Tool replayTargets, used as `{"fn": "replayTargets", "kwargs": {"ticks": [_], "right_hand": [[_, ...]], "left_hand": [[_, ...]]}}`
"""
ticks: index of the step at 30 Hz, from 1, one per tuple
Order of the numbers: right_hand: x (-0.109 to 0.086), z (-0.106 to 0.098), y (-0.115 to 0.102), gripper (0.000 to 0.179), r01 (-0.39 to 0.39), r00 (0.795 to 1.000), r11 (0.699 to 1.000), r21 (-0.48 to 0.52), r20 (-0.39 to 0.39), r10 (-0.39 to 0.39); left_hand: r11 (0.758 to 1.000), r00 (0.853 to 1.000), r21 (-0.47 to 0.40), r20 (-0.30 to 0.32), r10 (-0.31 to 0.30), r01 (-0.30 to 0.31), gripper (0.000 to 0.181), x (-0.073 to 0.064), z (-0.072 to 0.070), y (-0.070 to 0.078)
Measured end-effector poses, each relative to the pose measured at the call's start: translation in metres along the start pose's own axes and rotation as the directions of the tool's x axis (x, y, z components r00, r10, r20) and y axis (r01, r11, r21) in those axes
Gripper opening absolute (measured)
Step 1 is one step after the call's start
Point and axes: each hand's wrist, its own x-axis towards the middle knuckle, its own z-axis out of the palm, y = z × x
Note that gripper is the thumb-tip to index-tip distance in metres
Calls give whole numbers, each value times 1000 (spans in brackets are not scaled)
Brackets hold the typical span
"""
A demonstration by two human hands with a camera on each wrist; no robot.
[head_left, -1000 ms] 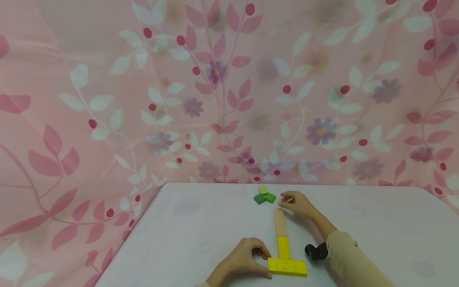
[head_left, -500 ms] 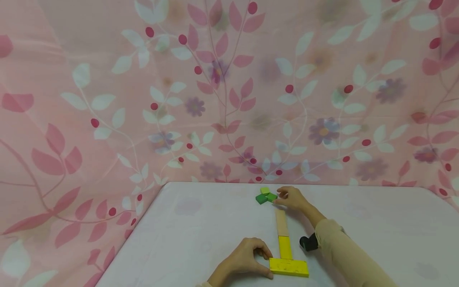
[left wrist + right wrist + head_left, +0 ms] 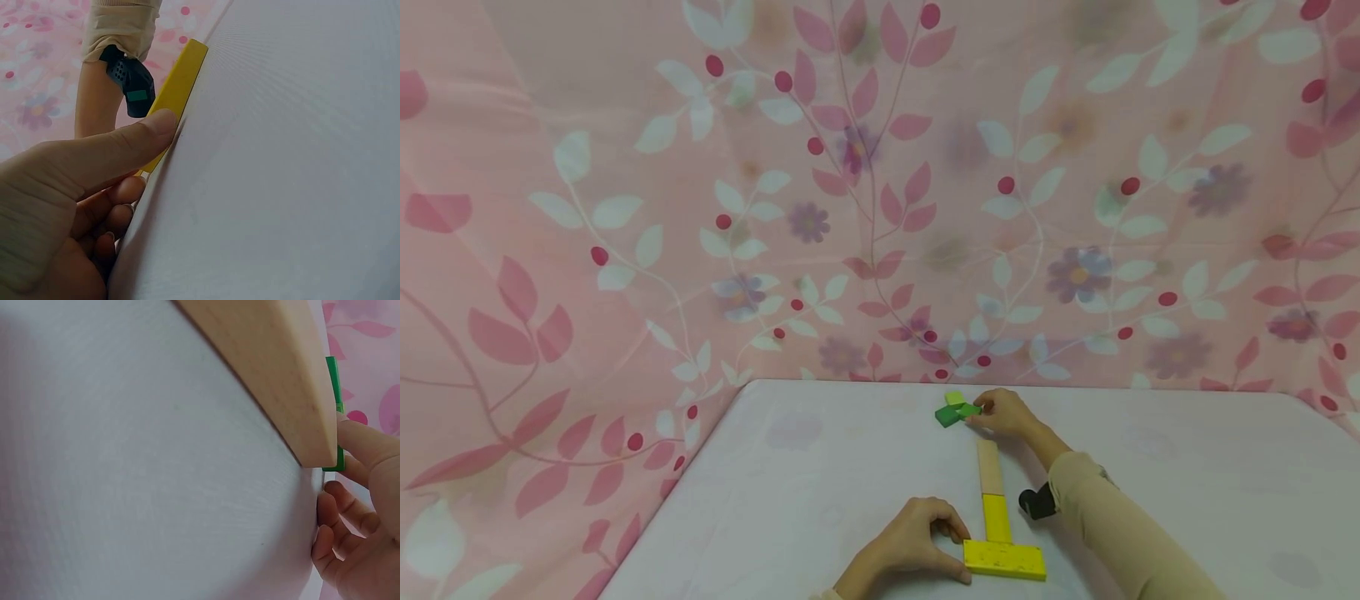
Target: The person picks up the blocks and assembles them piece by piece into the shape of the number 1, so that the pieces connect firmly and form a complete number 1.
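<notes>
A long yellow block [image 3: 1004, 561] lies crosswise at the front of the table. My left hand [image 3: 917, 537] pinches its left end; in the left wrist view the thumb presses the side of the yellow block [image 3: 182, 78]. From its middle, a second yellow block [image 3: 997, 518] and a plain wooden block [image 3: 990, 468] run away from me in line, like a stem. Past the stem's far end, my right hand [image 3: 1007, 414] pinches a mid-green block [image 3: 968, 410] between thumb and forefinger. Touching that cluster are a dark green block [image 3: 947, 416] and a lime green block [image 3: 954, 398].
The white-covered table [image 3: 820, 500] ends at a pink floral cloth [image 3: 880, 208] hanging behind. A black device [image 3: 1037, 502] is worn at my right wrist, close to the right of the stem. My beige right sleeve [image 3: 1120, 525] extends over the table's right side.
My right hand has moved left to the green cluster and taken the mid-green block between its fingertips. The left hand keeps its place on the long yellow block.
</notes>
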Motion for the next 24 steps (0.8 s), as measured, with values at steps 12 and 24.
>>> {"fn": "replayTargets", "kwargs": {"ticks": [12,24], "right_hand": [[-9,-7,9,36,63,998,997,32,3,-63],[-23,-22,13,35,119,990,990,69,65,-124]], "left_hand": [[1000,1000,-6,4,-12,13,29,-1,-1,1],[1000,1000,-16,7,-22,22,29,0,-1,3]]}}
